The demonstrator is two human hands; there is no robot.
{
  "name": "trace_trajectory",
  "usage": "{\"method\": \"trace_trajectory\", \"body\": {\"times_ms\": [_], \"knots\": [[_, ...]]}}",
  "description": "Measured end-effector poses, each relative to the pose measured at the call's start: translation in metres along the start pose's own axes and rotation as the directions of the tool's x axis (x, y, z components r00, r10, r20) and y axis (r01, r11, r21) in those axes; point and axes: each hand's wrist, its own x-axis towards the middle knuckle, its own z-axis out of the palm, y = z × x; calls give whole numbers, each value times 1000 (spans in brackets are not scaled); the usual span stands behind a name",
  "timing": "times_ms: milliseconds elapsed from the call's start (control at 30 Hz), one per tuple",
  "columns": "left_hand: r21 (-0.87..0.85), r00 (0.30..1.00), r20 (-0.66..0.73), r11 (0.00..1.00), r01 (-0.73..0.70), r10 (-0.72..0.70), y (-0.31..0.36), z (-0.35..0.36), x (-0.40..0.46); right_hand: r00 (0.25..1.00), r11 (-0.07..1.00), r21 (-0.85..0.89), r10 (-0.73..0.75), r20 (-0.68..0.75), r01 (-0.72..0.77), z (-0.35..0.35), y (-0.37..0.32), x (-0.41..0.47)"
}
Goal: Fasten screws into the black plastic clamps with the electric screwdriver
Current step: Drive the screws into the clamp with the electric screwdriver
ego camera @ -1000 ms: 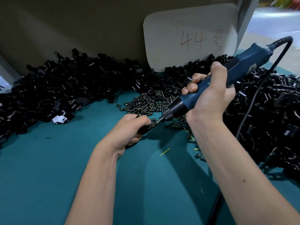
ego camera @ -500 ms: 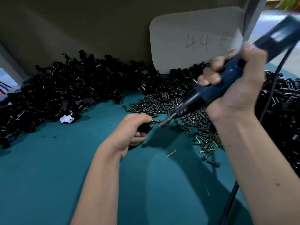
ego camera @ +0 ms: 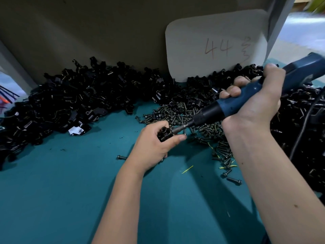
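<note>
My left hand (ego camera: 154, 143) grips a small black plastic clamp (ego camera: 164, 133) just above the teal table, thumb stretched along its underside. My right hand (ego camera: 253, 104) is wrapped round the blue electric screwdriver (ego camera: 246, 97), which slants down to the left. Its metal bit (ego camera: 179, 128) meets the clamp at its right side. A heap of dark screws (ego camera: 184, 113) lies right behind the clamp. The screw under the bit is too small to make out.
Large piles of black clamps (ego camera: 70, 103) run along the back wall and fill the right side (ego camera: 302, 120). A card marked 44 (ego camera: 216, 48) leans on the wall. The screwdriver's cable (ego camera: 302, 131) hangs at right. Loose screws (ego camera: 233, 180) and one (ego camera: 121, 157) lie on the teal table (ego camera: 70, 191).
The screwdriver lifted up and away from the clamp half a second ago, and now its bit is back against the clamp in my left hand. A stray screw now lies left of my wrist.
</note>
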Motion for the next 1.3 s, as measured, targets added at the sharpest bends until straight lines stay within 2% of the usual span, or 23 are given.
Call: {"method": "trace_trajectory", "body": {"times_ms": [233, 400, 733, 1300], "knots": [[40, 1000, -18, 999, -3, 3, -1, 3, 1, 999, 998, -40, 45, -10, -45, 0, -2, 1], [210, 985, -140, 975, -67, 98, 3, 10, -1, 998, 997, -45, 56, -5, -57, -1, -4, 2], [191, 981, -185, 981, -28, 64, 10, 12, -4, 999, 998, -53, 32, 6, -32, 1, -4, 0], [221, 974, -202, 974, -58, 104, 14, 13, -4, 1000, 998, -59, 22, 10, -21, 3, -2, -1]]}}
